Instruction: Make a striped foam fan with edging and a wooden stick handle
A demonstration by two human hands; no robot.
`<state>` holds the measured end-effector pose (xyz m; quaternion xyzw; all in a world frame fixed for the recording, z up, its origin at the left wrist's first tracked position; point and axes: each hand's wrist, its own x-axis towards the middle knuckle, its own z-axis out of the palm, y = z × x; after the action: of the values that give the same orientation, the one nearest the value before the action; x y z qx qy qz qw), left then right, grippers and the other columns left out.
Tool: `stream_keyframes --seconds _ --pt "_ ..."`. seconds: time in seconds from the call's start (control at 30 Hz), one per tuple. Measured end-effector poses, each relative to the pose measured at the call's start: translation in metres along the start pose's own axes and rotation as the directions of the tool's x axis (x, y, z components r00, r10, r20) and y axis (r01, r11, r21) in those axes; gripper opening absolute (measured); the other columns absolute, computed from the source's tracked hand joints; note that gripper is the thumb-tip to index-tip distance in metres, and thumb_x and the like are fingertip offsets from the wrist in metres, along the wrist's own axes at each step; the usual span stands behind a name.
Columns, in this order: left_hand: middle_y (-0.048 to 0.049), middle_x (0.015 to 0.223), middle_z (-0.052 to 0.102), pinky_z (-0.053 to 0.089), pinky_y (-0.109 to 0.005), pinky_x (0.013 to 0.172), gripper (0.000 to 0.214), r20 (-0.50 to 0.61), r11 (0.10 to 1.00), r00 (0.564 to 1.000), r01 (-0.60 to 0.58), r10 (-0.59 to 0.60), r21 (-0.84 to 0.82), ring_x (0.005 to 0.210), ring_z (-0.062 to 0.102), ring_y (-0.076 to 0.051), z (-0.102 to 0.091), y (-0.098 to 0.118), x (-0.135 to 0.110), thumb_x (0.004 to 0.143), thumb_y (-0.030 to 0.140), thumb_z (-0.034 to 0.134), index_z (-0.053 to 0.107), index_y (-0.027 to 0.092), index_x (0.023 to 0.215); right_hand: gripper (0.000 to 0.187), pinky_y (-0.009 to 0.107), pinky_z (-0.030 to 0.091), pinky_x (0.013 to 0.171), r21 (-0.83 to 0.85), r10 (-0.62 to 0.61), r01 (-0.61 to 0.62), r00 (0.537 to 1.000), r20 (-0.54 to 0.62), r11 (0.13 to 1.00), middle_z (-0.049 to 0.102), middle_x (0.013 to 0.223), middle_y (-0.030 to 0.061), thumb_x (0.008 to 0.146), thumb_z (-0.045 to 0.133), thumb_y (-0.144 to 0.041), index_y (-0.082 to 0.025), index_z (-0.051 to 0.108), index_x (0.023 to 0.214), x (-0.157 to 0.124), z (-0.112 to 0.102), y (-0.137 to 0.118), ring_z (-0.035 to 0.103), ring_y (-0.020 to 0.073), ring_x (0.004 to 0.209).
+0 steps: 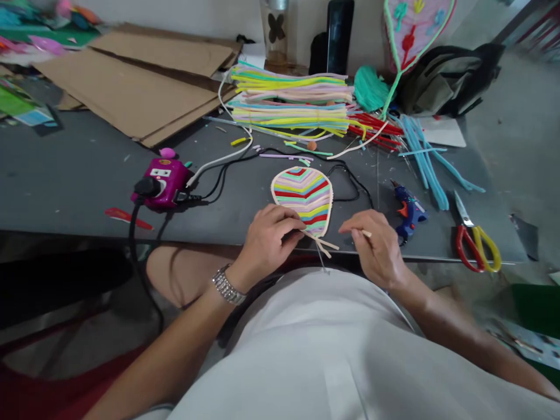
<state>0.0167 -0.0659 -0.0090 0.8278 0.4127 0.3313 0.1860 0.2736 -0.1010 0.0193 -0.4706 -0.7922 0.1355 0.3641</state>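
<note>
A fan-shaped craft piece [301, 195] of striped, chevron-laid pipe cleaners with a cream border lies at the table's front edge. My left hand [273, 239] pinches its lower end, where cream pipe-cleaner ends [326, 242] and a thin wire stick out toward me. To the right, apart from the piece, my right hand [374, 245] is closed on a short cream pipe cleaner [366, 233]. Its tip shows between thumb and fingers. Nearest to my right hand is a blue glue gun [410, 211], with red-and-yellow-handled scissors [475, 239] farther right.
Bundles of coloured pipe cleaners [293, 111] lie at the back, blue ones [426, 157] to the right. A purple power strip [168, 178] with cords stands left, near a red cutter [129, 217]. Cardboard sheets [144, 87], a phone [340, 35] and a bag [441, 81] are behind.
</note>
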Motion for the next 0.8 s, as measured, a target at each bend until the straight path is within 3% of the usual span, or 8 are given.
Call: stream_keyframes --seconds 0.17,0.4,0.8 --pt "-0.0068 0.110 0.073 0.046 -0.042 0.092 0.008 0.046 0.998 0.999 0.024 -0.026 0.051 0.107 0.064 -0.026 0.013 0.001 -0.002 0.096 0.026 0.071 0.078 0.024 0.099 0.026 0.032 0.047 0.071 -0.089 0.049 -0.037 0.989 0.139 0.995 0.070 0.083 0.0055 0.097 0.044 -0.008 -0.020 0.066 0.100 -0.019 0.014 0.003 0.065 0.0199 0.076" --pt "-0.0056 0.114 0.072 0.039 -0.044 0.097 0.006 0.110 0.972 0.973 0.184 -0.201 0.147 0.113 0.061 -0.026 0.012 0.015 0.004 0.095 0.031 0.072 0.076 0.027 0.093 0.023 0.029 0.048 0.072 -0.066 0.127 -0.114 0.963 0.239 0.991 0.073 0.092 0.0063 0.090 0.055 -0.005 -0.021 0.067 0.101 -0.028 0.022 -0.002 0.068 0.0195 0.082" --pt "-0.0058 0.115 0.069 0.038 -0.045 0.097 0.006 0.164 0.965 0.956 0.222 -0.244 0.139 0.116 0.059 -0.028 0.009 0.023 0.008 0.094 0.031 0.071 0.074 0.026 0.095 0.025 0.027 0.045 0.069 -0.069 0.038 -0.021 0.965 0.258 0.997 0.069 0.088 0.0064 0.090 0.050 -0.003 -0.018 0.069 0.096 -0.029 0.025 -0.009 0.066 0.0182 0.080"
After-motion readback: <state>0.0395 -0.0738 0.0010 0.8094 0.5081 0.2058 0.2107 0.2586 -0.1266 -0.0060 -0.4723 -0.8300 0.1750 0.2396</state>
